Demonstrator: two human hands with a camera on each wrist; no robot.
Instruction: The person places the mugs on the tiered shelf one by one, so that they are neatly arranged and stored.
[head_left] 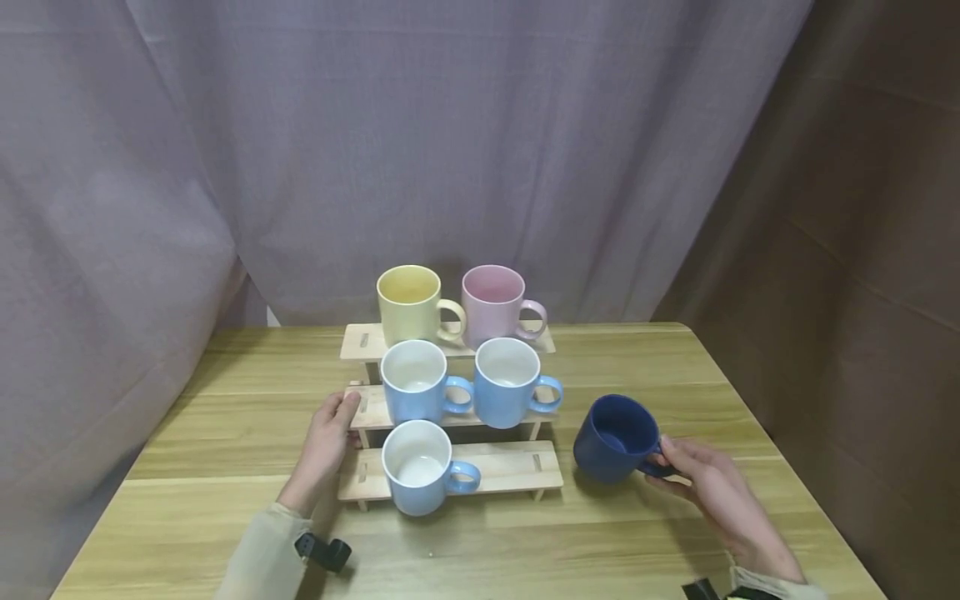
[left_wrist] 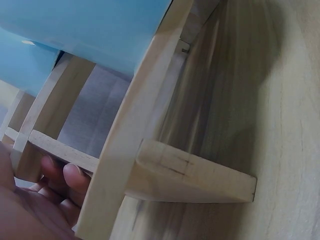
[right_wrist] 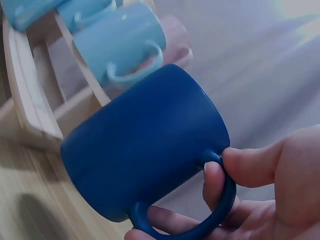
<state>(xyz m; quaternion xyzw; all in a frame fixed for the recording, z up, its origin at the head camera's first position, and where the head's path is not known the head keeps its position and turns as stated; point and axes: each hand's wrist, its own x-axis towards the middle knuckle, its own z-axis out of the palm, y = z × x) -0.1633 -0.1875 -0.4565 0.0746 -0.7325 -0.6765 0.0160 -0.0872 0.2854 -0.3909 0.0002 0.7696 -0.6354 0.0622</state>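
A dark blue mug [head_left: 611, 442] is held up to the right of a three-tier wooden rack [head_left: 517, 468]. Its handle [right_wrist: 227, 200] is pinched between the thumb and fingers of my right hand [head_left: 716, 487], and the mug tilts slightly. At the rack's left end, my left hand [head_left: 326, 442] grips the middle tier, with curled fingers [left_wrist: 75, 177] showing beneath the wood. One light blue mug [head_left: 420, 471] stands on the lowest tier. Two more, a left one [head_left: 415, 392] and a right one [head_left: 510, 392], share the middle tier.
On the top tier stand a yellow mug [head_left: 408, 312] and a pink mug [head_left: 493, 312]. The rack rests on a wood-grain table [head_left: 225, 417]. Grey curtains [head_left: 450, 150] hang behind the table, and a darker brownish one [head_left: 862, 275] hangs along its right side.
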